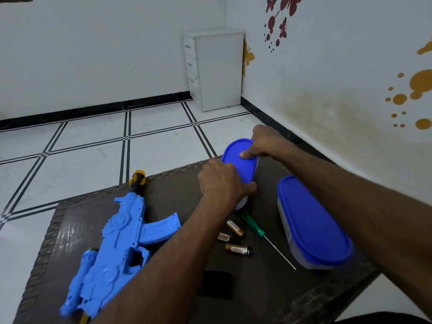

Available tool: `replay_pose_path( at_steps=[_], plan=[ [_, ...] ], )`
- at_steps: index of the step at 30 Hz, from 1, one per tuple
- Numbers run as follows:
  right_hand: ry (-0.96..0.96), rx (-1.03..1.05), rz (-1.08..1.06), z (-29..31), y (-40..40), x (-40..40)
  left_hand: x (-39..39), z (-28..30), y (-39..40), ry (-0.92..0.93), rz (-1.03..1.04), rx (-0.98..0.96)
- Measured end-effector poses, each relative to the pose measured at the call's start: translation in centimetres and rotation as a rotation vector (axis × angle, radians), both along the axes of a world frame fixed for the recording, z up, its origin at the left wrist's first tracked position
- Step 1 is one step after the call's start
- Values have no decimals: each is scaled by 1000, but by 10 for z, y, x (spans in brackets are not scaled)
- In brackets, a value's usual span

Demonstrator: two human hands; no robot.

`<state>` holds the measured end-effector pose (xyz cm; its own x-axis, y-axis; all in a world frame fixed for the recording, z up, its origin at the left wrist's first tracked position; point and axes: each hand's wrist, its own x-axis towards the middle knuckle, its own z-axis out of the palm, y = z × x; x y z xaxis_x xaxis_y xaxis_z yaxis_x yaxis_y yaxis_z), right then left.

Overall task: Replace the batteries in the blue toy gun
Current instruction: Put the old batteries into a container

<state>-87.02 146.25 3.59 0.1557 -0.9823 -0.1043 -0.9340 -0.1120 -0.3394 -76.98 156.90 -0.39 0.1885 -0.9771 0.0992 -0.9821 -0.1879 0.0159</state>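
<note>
The blue toy gun point(117, 244) lies on the dark table point(268, 298), muzzle pointing away. Three worn batteries point(235, 239) lie loose to its right, next to a green-handled screwdriver point(254, 226). A small black cover point(217, 285) lies near the front. At the table's far edge stands an oval container with a blue lid point(240, 163). My left hand point(222, 183) grips its near end, thumb curled over the rim. My right hand point(264, 143) pinches the lid at the far right edge.
A second, larger container with a blue lid point(313, 223) stands at the right of the table, close to the screwdriver tip. A white drawer cabinet point(215, 69) stands in the room's corner on the tiled floor. The wall runs close on the right.
</note>
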Motion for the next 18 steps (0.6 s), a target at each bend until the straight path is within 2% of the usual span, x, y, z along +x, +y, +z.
replay_pose_path(
  at_steps=[5, 9, 12, 18],
  plan=[
    [-208, 62, -55, -10, -4, -11, 0, -3, 2, -97, -62, 2],
    [-349, -16, -16, -14, 4, -16, 4, -5, 1, -56, -90, -18],
    [-541, -25, -31, -18, 12, -19, 10, -4, 0, -15, -130, -44],
    [-685, 27, -102, -14, 18, -13, 28, 12, 3, 465, -123, -37]
  ],
)
